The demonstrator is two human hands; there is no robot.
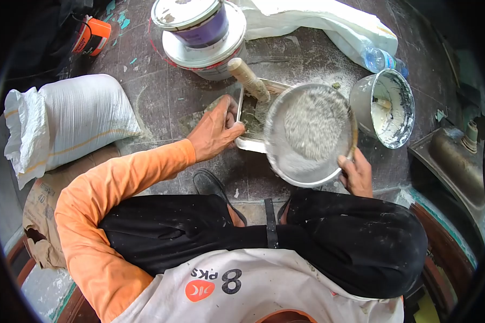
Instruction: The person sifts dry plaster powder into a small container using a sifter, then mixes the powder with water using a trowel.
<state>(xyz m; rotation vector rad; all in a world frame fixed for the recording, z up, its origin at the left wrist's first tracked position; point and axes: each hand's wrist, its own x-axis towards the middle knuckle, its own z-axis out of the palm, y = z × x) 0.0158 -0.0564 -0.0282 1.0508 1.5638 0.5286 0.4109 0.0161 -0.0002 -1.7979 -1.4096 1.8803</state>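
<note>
My right hand (357,172) grips the near right rim of a round metal sieve (293,169), thumb over the edge. Grey-white powder (313,124), blurred by motion, lies in it. The sieve overhangs the right part of a rectangular metal tray (251,145) on the floor. My left hand (216,130) is closed on the tray's left rim; some of its fingers are hidden. A thick wooden stick (249,81) stands tilted in the tray, its lower end among the grey powder there.
A bucket (364,99) smeared with white lies tipped at right, near a plastic bottle (380,58). Stacked paint tubs (199,35) stand at the back. A full white sack (86,121) sits left, an orange container (93,37) behind it. A metal sink-like basin (452,156) is far right.
</note>
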